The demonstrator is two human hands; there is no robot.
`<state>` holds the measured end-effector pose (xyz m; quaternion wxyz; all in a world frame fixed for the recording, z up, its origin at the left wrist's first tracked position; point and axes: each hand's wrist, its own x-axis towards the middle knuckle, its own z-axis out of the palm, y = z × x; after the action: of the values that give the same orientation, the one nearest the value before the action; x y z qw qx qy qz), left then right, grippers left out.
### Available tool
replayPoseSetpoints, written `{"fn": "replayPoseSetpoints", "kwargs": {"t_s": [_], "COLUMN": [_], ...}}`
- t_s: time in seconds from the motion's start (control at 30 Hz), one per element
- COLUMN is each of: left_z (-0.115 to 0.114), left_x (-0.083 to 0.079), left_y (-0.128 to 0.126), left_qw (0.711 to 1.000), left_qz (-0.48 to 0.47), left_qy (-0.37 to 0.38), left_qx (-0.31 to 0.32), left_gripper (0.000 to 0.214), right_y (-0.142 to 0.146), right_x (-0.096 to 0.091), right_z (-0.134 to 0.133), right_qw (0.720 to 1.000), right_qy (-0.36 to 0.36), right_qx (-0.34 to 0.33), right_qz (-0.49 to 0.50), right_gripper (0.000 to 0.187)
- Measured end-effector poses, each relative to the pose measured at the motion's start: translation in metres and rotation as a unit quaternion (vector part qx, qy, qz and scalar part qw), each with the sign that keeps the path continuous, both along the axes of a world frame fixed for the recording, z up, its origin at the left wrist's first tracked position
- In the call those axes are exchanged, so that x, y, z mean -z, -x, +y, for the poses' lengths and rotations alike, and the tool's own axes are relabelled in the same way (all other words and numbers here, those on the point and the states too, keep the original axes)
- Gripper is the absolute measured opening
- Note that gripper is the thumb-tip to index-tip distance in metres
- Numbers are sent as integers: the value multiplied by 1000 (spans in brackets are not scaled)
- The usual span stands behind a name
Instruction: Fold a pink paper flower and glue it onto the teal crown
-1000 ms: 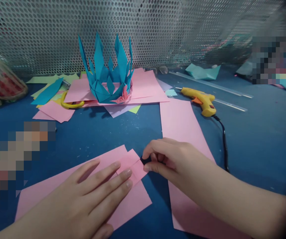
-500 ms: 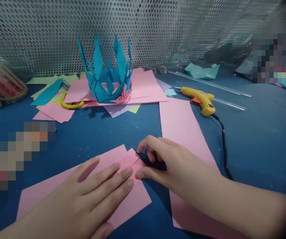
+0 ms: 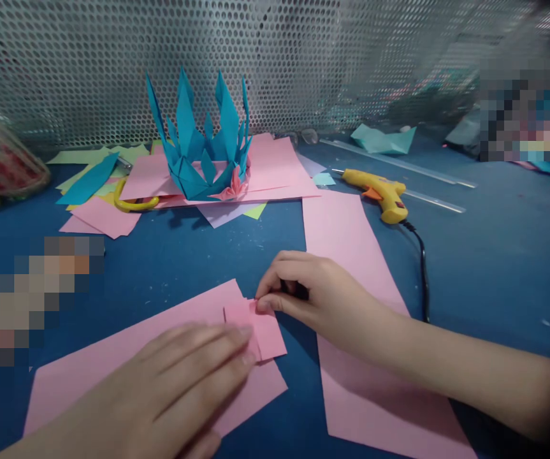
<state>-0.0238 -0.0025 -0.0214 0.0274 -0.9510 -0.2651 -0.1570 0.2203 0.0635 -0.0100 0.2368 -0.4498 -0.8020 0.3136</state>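
A small folded piece of pink paper (image 3: 269,335) lies on a larger pink sheet (image 3: 126,347) in front of me. My left hand (image 3: 193,376) rests flat across both, its fingers stretched out and the fingertips on the small piece. My right hand (image 3: 298,287) pinches the small piece's upper edge between thumb and index finger. Part of the small piece is hidden under my left fingers. Beyond my hands stands a blue paper crown (image 3: 186,137) with tall points and a pink paper flower (image 3: 235,185) on its front.
A long pink paper strip (image 3: 339,248) runs under my right forearm. Behind it lie a yellow glue gun (image 3: 380,191) with a black cord and clear glue sticks (image 3: 437,201). Pink sheets (image 3: 284,169) lie under the crown. A yellow handle (image 3: 136,203) and a jar (image 3: 4,159) are at left.
The small pink piece has been turned, and more of it shows at the right. My right thumb and index finger have closed on its upper edge. My left hand has shifted slightly down.
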Motion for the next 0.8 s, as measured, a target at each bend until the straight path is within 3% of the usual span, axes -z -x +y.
{"fn": "replayPoseSetpoints", "kwargs": {"t_s": [0.13,0.33,0.5,0.57,0.67,0.73,0.8], "left_z": [1,5,6,6,5,4,3], "left_x": [0,-4,-2,0,4,6,9], "left_y": [1,1,-1,0,1,1,1], "left_qw": [998,998,999,999,999,998,997], "left_qz": [51,64,49,37,20,11,1], "left_qy": [19,19,5,-7,-31,-43,-53], "left_qx": [-36,13,11,-2,-24,-34,-47], "left_gripper": [55,60,53,50,48,45,43], "right_y": [1,3,0,-4,-8,-9,-10], "right_x": [2,6,4,0,-5,-7,-5], "right_z": [-2,-2,7,9,6,4,3], "right_qw": [999,994,991,986,957,929,910], "right_qy": [-39,-102,-134,-149,-215,-288,-345], "right_qx": [2,3,-8,-53,-182,-231,-222], "right_qz": [-16,-26,10,45,73,21,-54], "right_gripper": [9,10,9,13,25,26,19]}}
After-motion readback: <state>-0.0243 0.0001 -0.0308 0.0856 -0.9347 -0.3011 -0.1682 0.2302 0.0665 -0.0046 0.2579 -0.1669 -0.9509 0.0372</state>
